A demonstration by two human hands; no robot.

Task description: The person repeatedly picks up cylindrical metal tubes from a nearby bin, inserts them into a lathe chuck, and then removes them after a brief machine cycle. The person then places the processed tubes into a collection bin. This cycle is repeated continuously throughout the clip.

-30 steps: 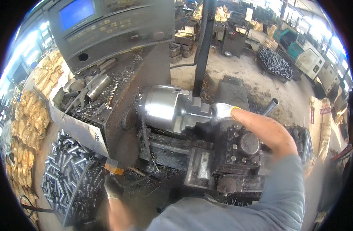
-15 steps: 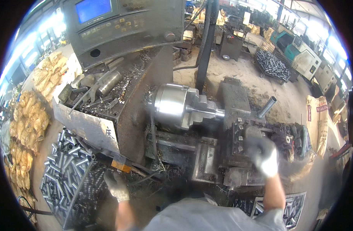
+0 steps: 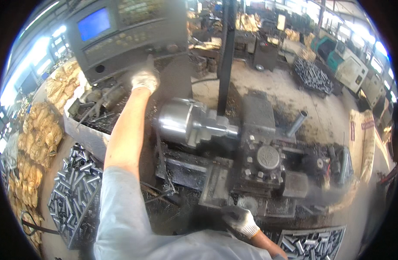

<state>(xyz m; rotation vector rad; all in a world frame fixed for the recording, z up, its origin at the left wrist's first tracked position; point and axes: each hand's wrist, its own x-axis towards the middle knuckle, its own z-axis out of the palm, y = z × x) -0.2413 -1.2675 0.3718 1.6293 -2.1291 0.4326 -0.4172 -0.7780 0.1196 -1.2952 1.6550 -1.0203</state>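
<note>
My left hand point(image 3: 145, 80), in a white glove with dark fingers, reaches out to the lower edge of the machine's control panel point(image 3: 121, 50). Its fingers are blurred, though one looks stretched toward the panel, and no held thing shows. My right hand point(image 3: 241, 219), gloved alike, is low at the front of the lathe carriage, close to a round dial point(image 3: 247, 203); its dark fingertips blend into the shadow. Between the hands, the shiny chuck point(image 3: 176, 120) has a short metal workpiece point(image 3: 232, 130) projecting from its jaws toward the tool post point(image 3: 267, 157).
A bin of cut metal tubes point(image 3: 75, 190) stands at lower left, and a tray of tubes point(image 3: 311, 242) at lower right. One tube point(image 3: 298, 123) leans up behind the tool post. A dark post point(image 3: 226, 56) rises behind the chuck. Sacks point(image 3: 40, 130) line the left.
My left hand has gone from beside the tube bin up to the control panel. My right hand has come down and left from the tool post to the carriage front. The view has shifted slightly.
</note>
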